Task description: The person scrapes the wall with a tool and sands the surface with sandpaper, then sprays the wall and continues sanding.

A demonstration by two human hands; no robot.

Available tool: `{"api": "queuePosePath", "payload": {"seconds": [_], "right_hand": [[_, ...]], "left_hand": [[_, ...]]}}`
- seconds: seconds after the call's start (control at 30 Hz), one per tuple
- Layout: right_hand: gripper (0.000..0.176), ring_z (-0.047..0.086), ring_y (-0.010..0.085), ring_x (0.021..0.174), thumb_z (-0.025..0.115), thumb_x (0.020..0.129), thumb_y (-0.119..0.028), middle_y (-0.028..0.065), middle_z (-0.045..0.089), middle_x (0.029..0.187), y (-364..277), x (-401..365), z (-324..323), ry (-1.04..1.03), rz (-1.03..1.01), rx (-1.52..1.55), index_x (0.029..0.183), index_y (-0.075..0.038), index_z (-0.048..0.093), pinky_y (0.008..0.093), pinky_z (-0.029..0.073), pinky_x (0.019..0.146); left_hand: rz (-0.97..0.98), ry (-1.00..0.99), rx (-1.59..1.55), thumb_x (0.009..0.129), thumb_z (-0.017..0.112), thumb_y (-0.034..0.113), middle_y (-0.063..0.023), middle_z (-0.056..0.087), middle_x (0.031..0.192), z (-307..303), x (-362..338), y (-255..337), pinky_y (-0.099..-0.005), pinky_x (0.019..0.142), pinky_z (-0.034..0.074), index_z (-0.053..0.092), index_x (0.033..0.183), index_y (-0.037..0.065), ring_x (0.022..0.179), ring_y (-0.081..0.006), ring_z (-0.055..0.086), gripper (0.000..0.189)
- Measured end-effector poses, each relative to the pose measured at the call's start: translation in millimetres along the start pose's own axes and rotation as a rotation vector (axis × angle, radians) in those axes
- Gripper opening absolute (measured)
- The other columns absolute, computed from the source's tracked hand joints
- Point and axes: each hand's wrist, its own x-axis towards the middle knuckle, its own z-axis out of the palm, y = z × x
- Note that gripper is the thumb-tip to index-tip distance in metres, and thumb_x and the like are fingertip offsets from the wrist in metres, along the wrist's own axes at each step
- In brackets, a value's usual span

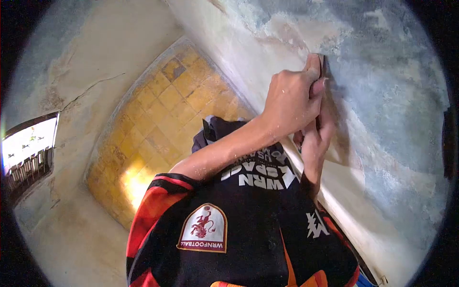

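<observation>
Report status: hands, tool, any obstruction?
Left hand and right hand together at the patchy blue-white wall. Thin flat tool gripped, edge at wall, mostly hidden by hands. No obstruction visible around them.

One head-worn view, tipped steeply down over the person's black shirt (248,225).
The camera looks from just above the shirt, close enough that the cloth fills the lower middle, and faces forward past it to the left hand (290,98) and right hand (313,143), both near. The blue-patched wall (397,143) runs close along the shirt's right; the tiled floor (162,100) lies farther down, beyond the shirt, at a slant. The wide view rounds off into black at its corners.
</observation>
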Motion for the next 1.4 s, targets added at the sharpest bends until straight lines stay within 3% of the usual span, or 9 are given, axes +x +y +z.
{"api": "queuePosePath", "payload": {"seconds": [0.03, 0.13, 0.23, 0.53, 0.7, 0.8, 1.0, 1.03, 1.4], "right_hand": [[0.052, 0.059, 0.0166, 0.105, 0.056, 0.101, -0.019, 0.0138, 0.063, 0.126, -9, -8, 0, 0.005, 0.093, 0.025, 0.146, 0.003, 0.045, 0.0282, 0.047, 0.09], [0.049, 0.052, 0.005, 0.067, 0.056, 0.1, -0.015, 0.0042, 0.065, 0.099, -2, 3, -1, -0.031, 0.02, -0.008, 0.145, 0.002, 0.046, 0.0201, 0.04, 0.056], [0.05, 0.046, 0.0026, 0.058, 0.057, 0.098, -0.013, 0.0001, 0.063, 0.087, -10, 2, 2, -0.047, 0.086, 0.037, 0.145, 0.001, 0.046, 0.0202, 0.036, 0.049], [0.051, 0.043, 0.0035, 0.054, 0.059, 0.1, -0.021, -0.0011, 0.059, 0.083, -19, -1, 14, -0.017, 0.066, 0.04, 0.146, -0.005, 0.047, 0.0211, 0.033, 0.045], [0.054, 0.045, 0.0018, 0.056, 0.06, 0.1, -0.021, -0.0007, 0.06, 0.086, -16, -2, 14, 0.025, 0.092, 0.065, 0.148, -0.002, 0.043, 0.02, 0.033, 0.044], [0.053, 0.046, 0.0017, 0.056, 0.06, 0.1, -0.022, -0.0004, 0.061, 0.085, -10, -9, 7, -0.009, 0.065, 0.133, 0.146, 0.0, 0.045, 0.0194, 0.033, 0.044], [0.051, 0.045, 0.0014, 0.052, 0.057, 0.102, -0.021, -0.002, 0.057, 0.077, -26, -2, 27, 0.034, 0.092, 0.13, 0.146, -0.001, 0.045, 0.0196, 0.032, 0.042], [0.033, 0.04, 0.0032, 0.044, 0.056, 0.1, -0.021, -0.0014, 0.053, 0.069, -17, -6, 23, 0.096, 0.03, 0.013, 0.128, -0.004, 0.056, 0.0213, 0.027, 0.039], [0.05, 0.041, 0.0022, 0.05, 0.057, 0.098, -0.014, -0.0029, 0.053, 0.07, -28, -8, 22, 0.009, 0.094, 0.109, 0.145, 0.0, 0.047, 0.0213, 0.03, 0.041]], "left_hand": [[0.02, 0.004, -0.018, 0.087, 0.063, 0.012, -0.0283, 0.056, 0.063, 2, -4, -2, -0.0452, 0.058, 0.051, 0.067, 0.092, -0.005, 0.064, -0.0464, 0.063, 0.018], [0.001, 0.041, 0.005, 0.087, 0.063, 0.012, -0.0284, 0.055, 0.062, -4, 8, -1, -0.0461, 0.058, 0.05, 0.065, 0.077, -0.004, 0.062, -0.0472, 0.061, 0.019], [-0.01, 0.035, 0.018, 0.086, 0.064, 0.012, -0.0284, 0.055, 0.061, 0, 6, -3, -0.0467, 0.058, 0.05, 0.063, 0.073, -0.004, 0.062, -0.0472, 0.061, 0.021], [-0.079, 0.014, -0.022, 0.084, 0.065, 0.012, -0.0277, 0.053, 0.059, -10, 9, 0, -0.0433, 0.054, 0.049, 0.059, 0.063, -0.006, 0.057, -0.0444, 0.06, 0.029], [0.014, -0.038, 0.021, 0.085, 0.062, 0.01, -0.0298, 0.053, 0.063, -10, 7, -3, -0.0454, 0.056, 0.049, 0.064, 0.1, -0.009, 0.06, -0.046, 0.062, 0.025], [0.023, -0.042, -0.034, 0.086, 0.062, 0.012, -0.03, 0.055, 0.063, -1, 2, -5, -0.0464, 0.056, 0.05, 0.063, 0.102, -0.009, 0.061, -0.0467, 0.062, 0.027], [-0.033, 0.02, 0.004, 0.084, 0.062, 0.012, -0.0284, 0.057, 0.063, -14, 16, -1, -0.0469, 0.057, 0.05, 0.061, 0.069, -0.006, 0.062, -0.0472, 0.062, 0.023], [-0.025, -0.016, -0.023, 0.083, 0.063, 0.011, -0.0282, 0.058, 0.064, -13, 10, -3, -0.0464, 0.058, 0.051, 0.063, 0.073, -0.005, 0.062, -0.0469, 0.062, 0.019], [0.002, -0.017, -0.036, 0.085, 0.064, 0.012, -0.0288, 0.053, 0.061, -12, 13, -2, -0.0447, 0.056, 0.049, 0.061, 0.072, -0.008, 0.06, -0.0472, 0.06, 0.024]]}}
